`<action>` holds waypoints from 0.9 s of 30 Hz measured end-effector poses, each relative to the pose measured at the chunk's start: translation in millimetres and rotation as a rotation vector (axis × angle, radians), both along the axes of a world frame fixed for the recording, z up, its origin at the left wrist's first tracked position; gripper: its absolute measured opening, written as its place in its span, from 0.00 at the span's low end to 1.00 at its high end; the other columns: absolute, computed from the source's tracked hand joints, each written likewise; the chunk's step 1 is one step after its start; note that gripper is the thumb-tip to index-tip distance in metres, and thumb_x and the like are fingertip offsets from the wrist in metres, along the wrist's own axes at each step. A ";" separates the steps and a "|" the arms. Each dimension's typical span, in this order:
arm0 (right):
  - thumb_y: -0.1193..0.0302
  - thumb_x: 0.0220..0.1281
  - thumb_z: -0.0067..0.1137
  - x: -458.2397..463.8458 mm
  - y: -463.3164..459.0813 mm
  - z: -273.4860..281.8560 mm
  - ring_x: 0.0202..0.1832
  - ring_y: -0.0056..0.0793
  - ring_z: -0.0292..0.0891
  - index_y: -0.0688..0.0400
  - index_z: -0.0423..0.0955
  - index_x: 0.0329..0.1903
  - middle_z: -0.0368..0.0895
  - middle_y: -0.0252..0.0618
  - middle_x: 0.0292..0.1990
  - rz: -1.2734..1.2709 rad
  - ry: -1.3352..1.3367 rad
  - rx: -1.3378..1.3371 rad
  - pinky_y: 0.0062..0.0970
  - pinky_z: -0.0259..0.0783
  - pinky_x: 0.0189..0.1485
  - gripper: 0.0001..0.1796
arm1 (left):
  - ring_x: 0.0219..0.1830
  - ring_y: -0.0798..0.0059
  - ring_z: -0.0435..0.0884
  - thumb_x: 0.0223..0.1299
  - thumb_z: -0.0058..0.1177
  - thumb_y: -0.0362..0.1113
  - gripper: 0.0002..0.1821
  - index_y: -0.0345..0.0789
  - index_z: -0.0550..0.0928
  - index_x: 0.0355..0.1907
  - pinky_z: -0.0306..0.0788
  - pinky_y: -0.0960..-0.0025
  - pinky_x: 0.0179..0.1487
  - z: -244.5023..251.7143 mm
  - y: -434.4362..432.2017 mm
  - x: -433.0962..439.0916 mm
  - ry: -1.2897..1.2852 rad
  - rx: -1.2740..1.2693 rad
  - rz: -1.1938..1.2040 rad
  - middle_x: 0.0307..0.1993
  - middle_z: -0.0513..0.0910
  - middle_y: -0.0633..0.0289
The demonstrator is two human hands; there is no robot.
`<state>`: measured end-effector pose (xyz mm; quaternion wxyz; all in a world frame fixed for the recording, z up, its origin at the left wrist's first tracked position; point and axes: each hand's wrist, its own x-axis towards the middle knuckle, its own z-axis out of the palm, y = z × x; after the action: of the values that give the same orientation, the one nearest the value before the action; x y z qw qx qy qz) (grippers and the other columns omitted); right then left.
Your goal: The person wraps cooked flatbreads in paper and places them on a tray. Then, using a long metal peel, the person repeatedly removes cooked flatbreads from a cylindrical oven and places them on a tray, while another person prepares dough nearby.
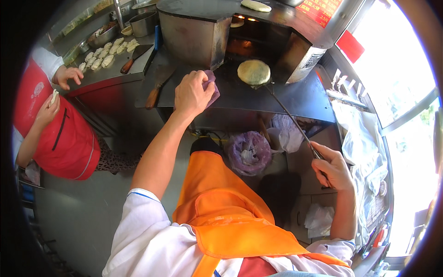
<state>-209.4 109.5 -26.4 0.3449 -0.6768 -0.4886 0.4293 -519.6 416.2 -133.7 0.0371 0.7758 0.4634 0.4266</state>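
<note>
My right hand (328,166) is closed around the handle end of a long thin metal tool (290,116). Its far end reaches under a round flat bread (254,72), pale with browned patches, at the mouth of an oven (193,39). In my left hand (193,91) is a folded purple cloth (211,89), over the dark metal shelf (228,93) before the oven. Inside the lit oven another flatbread (237,23) is partly visible. One more pale flatbread (256,5) lies on the oven's top.
At left a co-worker's hand (48,109) holds dough beside a counter with several dough pieces (107,55) and a wooden-handled cleaver (135,59). A wooden-handled scraper (157,90) lies on the shelf's left. Below stands a bin lined with purple plastic (249,155). Windows border the right.
</note>
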 end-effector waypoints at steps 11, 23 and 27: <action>0.78 0.70 0.55 1.6 -42.4 31.8 0.16 0.17 0.67 0.60 0.72 0.74 0.77 0.33 0.24 -0.196 -0.242 -0.079 0.22 0.64 0.20 0.29 | 0.48 0.57 0.84 0.64 0.65 0.43 0.12 0.38 0.81 0.40 0.77 0.53 0.50 1.3 -1.7 -0.5 -0.006 -0.028 -0.010 0.40 0.85 0.61; 0.75 0.71 0.53 -45.6 26.0 -9.9 0.15 0.16 0.64 0.65 0.63 0.78 0.74 0.32 0.27 -0.064 0.357 -0.149 0.20 0.59 0.16 0.34 | 0.47 0.56 0.84 0.64 0.66 0.43 0.12 0.38 0.81 0.40 0.77 0.52 0.50 1.3 -1.1 0.8 0.000 -0.025 -0.008 0.39 0.85 0.59; 0.76 0.71 0.53 -68.8 37.7 -49.3 0.18 0.17 0.68 0.68 0.60 0.80 0.74 0.33 0.28 -0.119 0.329 -0.045 0.19 0.63 0.19 0.36 | 0.49 0.51 0.83 0.62 0.65 0.43 0.12 0.38 0.81 0.39 0.77 0.49 0.52 2.7 -1.8 -0.6 -0.017 -0.044 -0.027 0.42 0.85 0.56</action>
<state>-278.2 147.3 -75.7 0.4298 -0.6328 -0.3747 0.5238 -520.2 414.5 -131.0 0.0641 0.7774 0.4617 0.4225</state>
